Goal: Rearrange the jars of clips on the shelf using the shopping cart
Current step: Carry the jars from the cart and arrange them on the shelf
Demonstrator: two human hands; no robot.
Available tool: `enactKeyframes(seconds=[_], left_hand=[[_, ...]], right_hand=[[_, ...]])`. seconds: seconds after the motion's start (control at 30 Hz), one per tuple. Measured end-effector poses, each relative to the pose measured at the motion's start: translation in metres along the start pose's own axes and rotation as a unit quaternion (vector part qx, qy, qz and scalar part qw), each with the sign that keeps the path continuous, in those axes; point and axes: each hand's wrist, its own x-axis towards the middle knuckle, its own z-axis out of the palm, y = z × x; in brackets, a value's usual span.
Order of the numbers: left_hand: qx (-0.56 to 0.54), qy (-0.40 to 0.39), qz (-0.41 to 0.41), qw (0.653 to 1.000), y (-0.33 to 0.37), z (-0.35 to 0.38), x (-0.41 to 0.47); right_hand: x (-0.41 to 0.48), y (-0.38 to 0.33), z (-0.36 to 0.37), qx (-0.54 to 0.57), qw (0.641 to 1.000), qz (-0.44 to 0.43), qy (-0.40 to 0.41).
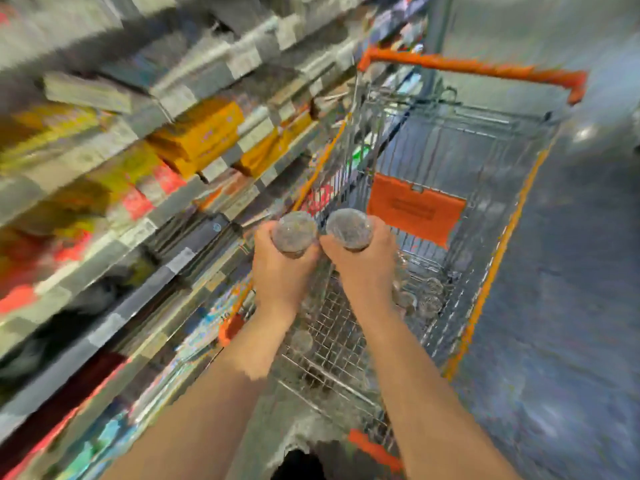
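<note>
Over the near-left corner of the shopping cart, head view: both hands are up above the wire basket, each wrapped round one clear jar of clips. The left hand grasps the left jar, fingers curled about its lower body. The right hand grasps the right jar the same way. Both jars are upright, lids towards the camera, long axis running down into the fists, and they sit just beside each other. The shelf lies to the left of the cart's left rim, so the left hand is the nearer one and its jar likely goes in first. More jars lie on the basket floor towards the right side. An orange placard hangs at the cart's far wall. Heavy blur means its print, the shelf tags and the yellow boxes cannot be read.
</note>
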Motion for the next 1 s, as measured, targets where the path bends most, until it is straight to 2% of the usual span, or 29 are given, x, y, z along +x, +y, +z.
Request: enactKeyframes(seconds=[0.13,0.27,0.67,1.0], left_hand=[[-0.065,0.044,0.034,0.996,0.033,-0.073,0.011],[-0.074,0.105,0.074,0.989,0.059,-0.163,0.026],[0.026,0.152,0.173,0.973,0.086,-0.46,0.095],[0.054,0.158,0.155,0.974,0.109,-0.578,0.152]], right_hand=[[-0.021,-0.07,0.015,0.051,0.995,-0.069,-0.048],[-0.05,-0.141,0.048,0.072,0.981,-0.147,-0.105],[-0.151,-0.34,0.205,0.153,0.911,-0.319,-0.212],[-0.161,-0.432,0.288,0.187,0.874,-0.374,-0.247]])
